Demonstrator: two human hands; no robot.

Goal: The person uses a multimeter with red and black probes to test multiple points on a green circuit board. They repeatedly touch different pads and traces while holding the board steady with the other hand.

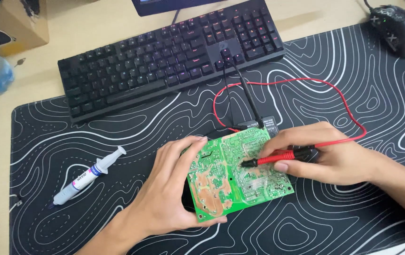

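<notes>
Black mat [334,85] with white wavy lines covers the desk, and the green board [233,172] lies on it between both hands. On the left a syringe [89,175] lies well apart; a keyboard [169,56] is behind, a mouse [396,29] far right. The left hand [167,189] grips the board's left edge, fingers curled around it. The right hand [327,153] pinches a red probe [278,157], its tip touching the board. A black probe [249,97] lies at the board's far edge.

A green circuit board [233,177], silvered with solder points and browned in patches, was seen. A red probe [278,157] with a black tip and a red lead wire [344,101] were noted. The desk mat [353,85] was patterned black with white contour lines. A black keyboard [164,56] was seen.
</notes>
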